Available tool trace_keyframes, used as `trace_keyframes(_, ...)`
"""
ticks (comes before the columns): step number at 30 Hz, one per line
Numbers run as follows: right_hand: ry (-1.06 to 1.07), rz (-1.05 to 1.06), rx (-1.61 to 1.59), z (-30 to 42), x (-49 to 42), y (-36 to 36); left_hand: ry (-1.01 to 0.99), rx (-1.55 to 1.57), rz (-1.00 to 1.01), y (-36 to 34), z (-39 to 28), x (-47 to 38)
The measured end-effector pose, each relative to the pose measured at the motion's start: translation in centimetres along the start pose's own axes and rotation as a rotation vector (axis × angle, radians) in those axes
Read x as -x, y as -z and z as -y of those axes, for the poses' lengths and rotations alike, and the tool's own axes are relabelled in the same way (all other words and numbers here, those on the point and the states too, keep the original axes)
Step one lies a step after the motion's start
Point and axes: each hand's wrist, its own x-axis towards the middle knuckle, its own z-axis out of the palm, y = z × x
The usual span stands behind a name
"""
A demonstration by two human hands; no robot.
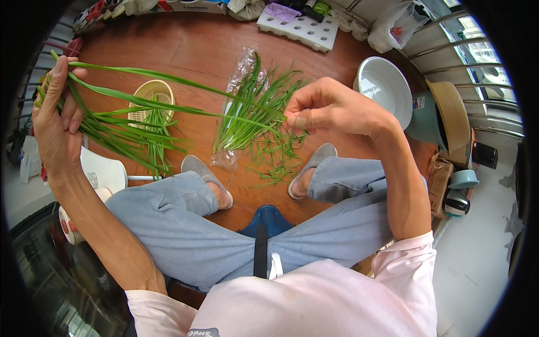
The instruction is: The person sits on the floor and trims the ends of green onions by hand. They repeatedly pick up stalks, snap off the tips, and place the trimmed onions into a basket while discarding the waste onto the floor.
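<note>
My left hand point(61, 105), raised at the far left, holds a bunch of long green leaves point(113, 130) that look like garlic chives, by their stem ends. Two of the blades stretch across to my right hand point(316, 111), whose thumb and fingers pinch their tips. Below them on the wooden floor, a larger pile of chives point(248, 113) lies partly on a clear plastic bag point(227, 158). Short leaf scraps point(273, 162) are scattered beside the pile, between my feet. More chives point(156, 126) lean in and over a small cream plastic basket point(168, 90), partly hidden behind the held bunch.
A white basin point(385, 90) stands at the right, beside stacked tubs point(452, 116). A white foam tray with holes point(297, 29) and a plastic bag point(396, 29) lie at the back. A white stool point(107, 168) stands by my left leg.
</note>
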Motion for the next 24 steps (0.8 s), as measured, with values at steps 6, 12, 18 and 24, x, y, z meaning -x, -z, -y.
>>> trace_keyframes(6,-0.132,-0.173,-0.47,-1.5,-1.0,-0.3,-0.002,0.047,-0.065,1.0,-0.1,-0.2)
trace_keyframes(12,0.022,-0.115,-0.414,-0.2,-1.2,-2.3,-0.013,0.069,-0.055,0.9,-0.2,-0.4)
trace_keyframes(18,0.193,0.02,-0.257,2.0,-1.7,-4.3,-0.018,0.023,-0.109,0.7,0.4,-0.5)
trace_keyframes(24,0.148,0.096,-0.225,1.0,-0.9,-3.7,-0.04,0.018,-0.187,2.4,0.6,-1.1)
